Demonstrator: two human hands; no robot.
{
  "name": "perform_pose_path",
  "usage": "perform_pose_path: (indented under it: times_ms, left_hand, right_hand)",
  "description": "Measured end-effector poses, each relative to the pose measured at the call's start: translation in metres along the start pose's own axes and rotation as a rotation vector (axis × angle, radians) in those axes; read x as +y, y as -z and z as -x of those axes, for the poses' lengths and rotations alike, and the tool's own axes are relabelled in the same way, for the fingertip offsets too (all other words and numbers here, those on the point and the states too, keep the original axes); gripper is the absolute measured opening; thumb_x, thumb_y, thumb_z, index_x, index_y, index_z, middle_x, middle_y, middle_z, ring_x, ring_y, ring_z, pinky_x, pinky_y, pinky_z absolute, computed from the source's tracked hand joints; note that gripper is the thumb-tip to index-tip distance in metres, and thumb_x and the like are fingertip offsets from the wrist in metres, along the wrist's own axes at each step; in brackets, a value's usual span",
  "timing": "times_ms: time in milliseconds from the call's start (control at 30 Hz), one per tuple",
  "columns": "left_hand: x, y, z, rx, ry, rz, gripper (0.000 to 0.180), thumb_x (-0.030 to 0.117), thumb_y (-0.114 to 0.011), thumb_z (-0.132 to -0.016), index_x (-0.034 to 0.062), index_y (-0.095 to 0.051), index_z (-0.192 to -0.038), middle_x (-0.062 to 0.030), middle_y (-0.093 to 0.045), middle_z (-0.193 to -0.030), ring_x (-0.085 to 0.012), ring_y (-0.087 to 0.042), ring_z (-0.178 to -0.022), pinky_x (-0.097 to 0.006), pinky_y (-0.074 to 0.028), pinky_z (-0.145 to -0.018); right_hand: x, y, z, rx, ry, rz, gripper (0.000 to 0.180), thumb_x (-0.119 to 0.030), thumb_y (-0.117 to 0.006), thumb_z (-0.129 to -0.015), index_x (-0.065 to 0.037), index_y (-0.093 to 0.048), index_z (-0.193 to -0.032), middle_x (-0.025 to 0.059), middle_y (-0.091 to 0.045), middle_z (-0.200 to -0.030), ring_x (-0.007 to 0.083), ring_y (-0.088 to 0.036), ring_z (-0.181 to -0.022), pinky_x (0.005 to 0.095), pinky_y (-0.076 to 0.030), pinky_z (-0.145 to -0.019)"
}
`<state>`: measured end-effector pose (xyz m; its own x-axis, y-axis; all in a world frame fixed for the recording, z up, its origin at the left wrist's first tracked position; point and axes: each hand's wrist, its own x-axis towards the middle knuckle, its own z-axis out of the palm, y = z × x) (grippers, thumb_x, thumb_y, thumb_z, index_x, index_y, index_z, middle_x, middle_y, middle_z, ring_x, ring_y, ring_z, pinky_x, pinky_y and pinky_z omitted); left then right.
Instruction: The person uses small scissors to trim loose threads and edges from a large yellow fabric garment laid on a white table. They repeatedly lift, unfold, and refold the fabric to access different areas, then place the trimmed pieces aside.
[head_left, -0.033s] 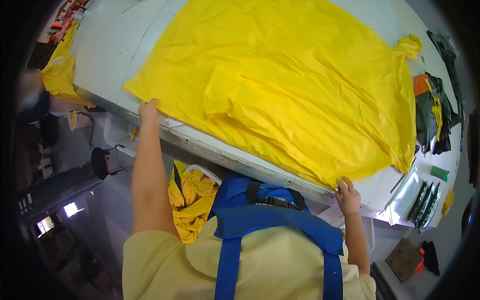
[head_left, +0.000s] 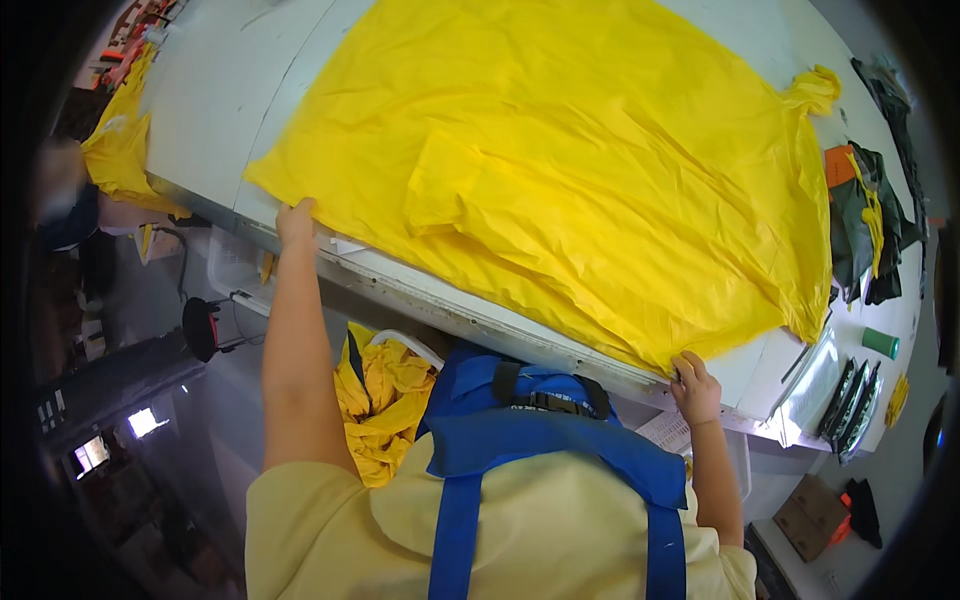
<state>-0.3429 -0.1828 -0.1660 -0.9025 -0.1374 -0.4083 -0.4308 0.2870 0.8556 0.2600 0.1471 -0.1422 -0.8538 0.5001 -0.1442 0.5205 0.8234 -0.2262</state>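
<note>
A large, thin yellow raincoat [head_left: 600,130] lies spread and wrinkled over the white table [head_left: 215,110], with what looks like a sleeve folded across its middle. At its near left edge my left hand [head_left: 297,222] is closed on the hem, the thumb on top and the other fingers mostly hidden. My right hand [head_left: 697,390] pinches the raincoat's near right corner beside the table's front edge. Between the two hands the near hem runs along that edge. A bunched end of the raincoat sticks out at the far right.
Crumpled yellow fabric [head_left: 385,400] fills a bin below the table. To the right are dark folded garments [head_left: 870,215], a green roll [head_left: 880,343] and dark packets [head_left: 850,405]. More yellow fabric [head_left: 120,155] hangs off the left end, near another person [head_left: 65,205].
</note>
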Motion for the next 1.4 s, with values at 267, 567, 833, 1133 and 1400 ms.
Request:
perform_pose_path:
  times_ms: [267,567,833,1133,1400]
  left_hand:
    - [0.003,0.083,0.034,-0.301,0.049,0.474,0.019,0.006,-0.057,-0.081,0.0059,-0.052,-0.099,-0.0042,-0.057,-0.084,-0.0098,-0.049,-0.054,-0.022,-0.032,-0.035]
    - [0.114,-0.01,-0.046,-0.452,-0.133,0.333,0.025,0.014,-0.059,-0.087,0.001,-0.053,-0.107,-0.0088,-0.059,-0.096,-0.0161,-0.058,-0.081,-0.026,-0.046,-0.054]
    - [0.059,-0.232,0.184,-0.672,-1.553,-1.067,0.054,0.046,-0.05,-0.088,0.0251,-0.039,-0.136,-0.0122,-0.034,-0.143,-0.0364,-0.029,-0.132,-0.054,-0.021,-0.107]
    - [-0.016,-0.287,0.203,-0.794,-1.462,-1.364,0.059,0.049,-0.046,-0.088,0.0294,-0.03,-0.142,-0.007,-0.019,-0.151,-0.034,-0.013,-0.139,-0.05,-0.007,-0.111]
    - [-0.023,-0.294,0.199,-0.74,-1.579,-1.418,0.06,0.046,-0.045,-0.089,0.0254,-0.029,-0.142,-0.0073,-0.015,-0.152,-0.0346,-0.01,-0.139,-0.049,-0.009,-0.111]
  right_hand:
    - [0.015,0.042,0.033,-0.132,-0.453,-0.515,0.034,-0.001,-0.059,-0.072,-0.001,-0.056,-0.105,0.0101,-0.063,-0.084,0.0162,-0.061,-0.07,0.0267,-0.048,-0.063]
    - [0.113,0.163,-0.087,0.197,-0.396,-0.178,0.042,-0.017,-0.055,-0.085,0.004,-0.048,-0.122,0.025,-0.058,-0.109,0.0342,-0.057,-0.102,0.0356,-0.043,-0.087]
    - [0.171,0.058,-0.216,0.193,-0.559,0.018,0.043,-0.03,-0.053,-0.087,-0.003,-0.05,-0.122,0.0233,-0.058,-0.113,0.0383,-0.054,-0.106,0.0422,-0.044,-0.089]
    - [0.173,0.054,-0.07,0.602,-0.718,0.046,0.041,-0.002,-0.047,-0.081,-0.007,-0.051,-0.12,0.0157,-0.053,-0.119,0.0312,-0.05,-0.111,0.0354,-0.04,-0.095]
    - [0.26,0.017,0.033,0.359,-0.901,-0.191,0.041,0.0,-0.052,-0.077,-0.001,-0.054,-0.118,0.014,-0.061,-0.11,0.0271,-0.058,-0.103,0.0309,-0.043,-0.091]
